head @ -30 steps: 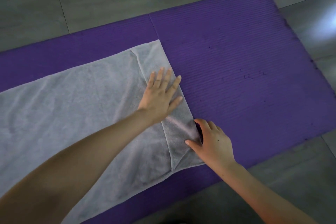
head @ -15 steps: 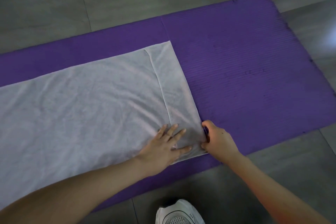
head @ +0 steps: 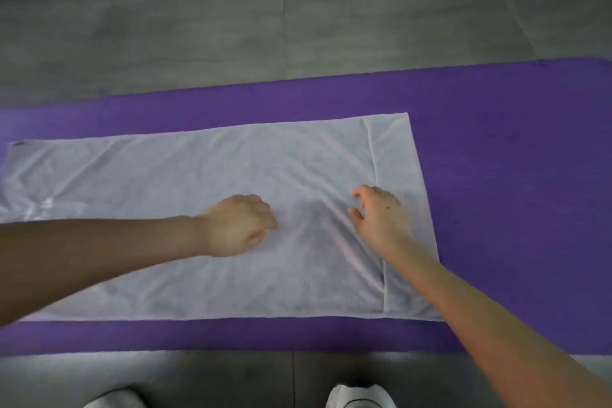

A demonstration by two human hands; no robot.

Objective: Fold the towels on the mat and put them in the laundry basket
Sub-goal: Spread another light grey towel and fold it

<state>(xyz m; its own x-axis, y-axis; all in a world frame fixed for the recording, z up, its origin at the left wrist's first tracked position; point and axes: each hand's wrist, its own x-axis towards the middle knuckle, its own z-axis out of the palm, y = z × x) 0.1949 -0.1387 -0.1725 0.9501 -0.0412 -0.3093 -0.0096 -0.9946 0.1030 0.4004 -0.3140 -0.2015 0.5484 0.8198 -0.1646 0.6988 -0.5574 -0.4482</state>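
Dim, motion-blurred, soft focus, wide-angle bowing

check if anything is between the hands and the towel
Nothing visible: the left hand and right hand are directly over the towel on the mat. The laundry basket is out of view.

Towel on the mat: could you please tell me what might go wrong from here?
Creases run between the left hand and right hand; folding the towel now could trap them. The narrow flap at its right end could slip open if dragged. Its near edge lies close to the mat edge; a tug might pull it onto the floor.
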